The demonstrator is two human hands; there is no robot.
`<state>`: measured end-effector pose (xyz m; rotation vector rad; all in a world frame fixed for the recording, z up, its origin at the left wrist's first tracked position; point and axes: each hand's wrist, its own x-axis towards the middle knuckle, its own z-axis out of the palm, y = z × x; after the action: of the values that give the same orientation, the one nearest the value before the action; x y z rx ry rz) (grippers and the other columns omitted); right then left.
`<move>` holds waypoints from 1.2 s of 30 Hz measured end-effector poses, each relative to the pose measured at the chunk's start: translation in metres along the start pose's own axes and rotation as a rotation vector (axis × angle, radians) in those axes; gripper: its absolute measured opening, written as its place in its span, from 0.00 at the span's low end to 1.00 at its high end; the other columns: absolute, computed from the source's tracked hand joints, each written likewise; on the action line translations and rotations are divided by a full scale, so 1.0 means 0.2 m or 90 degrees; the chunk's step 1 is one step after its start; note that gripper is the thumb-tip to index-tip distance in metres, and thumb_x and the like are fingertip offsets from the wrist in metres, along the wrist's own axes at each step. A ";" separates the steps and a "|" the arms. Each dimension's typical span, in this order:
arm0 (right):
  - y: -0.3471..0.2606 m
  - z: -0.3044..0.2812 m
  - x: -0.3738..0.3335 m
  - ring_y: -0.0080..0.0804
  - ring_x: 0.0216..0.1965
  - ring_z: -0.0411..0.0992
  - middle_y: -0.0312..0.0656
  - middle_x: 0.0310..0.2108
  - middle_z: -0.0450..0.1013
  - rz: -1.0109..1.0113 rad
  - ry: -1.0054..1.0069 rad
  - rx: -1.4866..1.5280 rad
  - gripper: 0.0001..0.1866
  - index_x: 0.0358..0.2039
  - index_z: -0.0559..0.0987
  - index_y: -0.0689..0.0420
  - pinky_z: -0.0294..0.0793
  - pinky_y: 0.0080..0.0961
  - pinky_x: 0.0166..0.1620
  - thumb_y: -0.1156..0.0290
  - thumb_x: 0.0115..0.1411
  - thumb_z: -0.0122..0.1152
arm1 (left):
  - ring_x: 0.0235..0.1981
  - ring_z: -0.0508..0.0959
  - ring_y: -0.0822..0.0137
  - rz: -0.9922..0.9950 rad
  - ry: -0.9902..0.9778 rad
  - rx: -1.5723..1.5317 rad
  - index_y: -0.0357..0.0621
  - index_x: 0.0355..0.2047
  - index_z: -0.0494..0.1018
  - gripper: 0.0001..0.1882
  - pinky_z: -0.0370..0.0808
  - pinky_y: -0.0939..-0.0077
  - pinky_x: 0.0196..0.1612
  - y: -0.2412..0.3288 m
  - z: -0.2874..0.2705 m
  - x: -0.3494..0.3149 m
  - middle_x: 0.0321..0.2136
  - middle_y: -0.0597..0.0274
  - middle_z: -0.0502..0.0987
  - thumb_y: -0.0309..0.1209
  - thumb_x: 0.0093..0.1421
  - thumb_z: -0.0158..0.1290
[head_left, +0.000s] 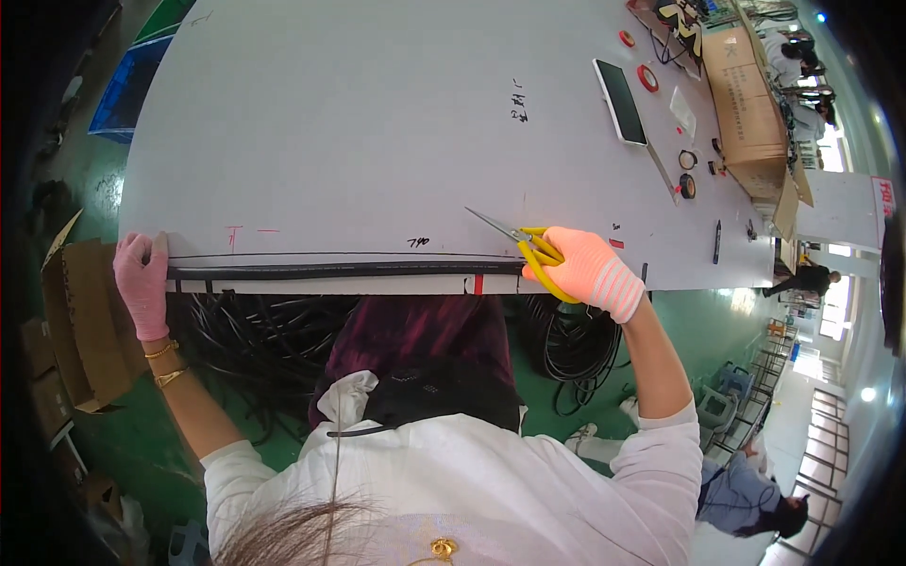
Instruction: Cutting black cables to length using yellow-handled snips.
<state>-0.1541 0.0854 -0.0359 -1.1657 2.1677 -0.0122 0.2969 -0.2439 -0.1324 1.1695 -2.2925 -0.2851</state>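
Observation:
A long black cable or tube (349, 272) lies straight along the near edge of the grey table (359, 141). At its left end is my left hand (143, 283) in a pink glove, fingers curled over the table corner and closed on that end. My right hand (593, 274), in an orange-pink striped glove, grips scissors (544, 257) by their yellow handles. The metal blades point to the far left above the tabletop, apart from the cable. The cable's right end passes near or under my right hand, which partly hides it.
Coiled black cable (580, 354) sits below the table edge. A white-framed phone (621, 102), red tape (647, 77), black tape (687, 186) and a pen (717, 241) lie right. A cardboard box (746, 104) stands far right; a blue crate (137, 80) is far left.

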 end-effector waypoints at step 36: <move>0.00 -0.07 0.02 0.48 0.42 0.79 0.48 0.39 0.81 0.067 -0.043 -0.102 0.27 0.43 0.81 0.55 0.79 0.38 0.44 0.43 0.58 0.59 | 0.43 0.74 0.58 0.280 -0.265 -0.074 0.53 0.31 0.80 0.15 0.67 0.59 0.49 1.83 0.59 -0.20 0.35 0.67 0.77 0.41 0.44 0.67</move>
<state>-0.1628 0.0773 -0.0277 -1.1207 2.1985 0.2472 -0.0003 0.0006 -0.0924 0.5589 -2.7714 -0.5205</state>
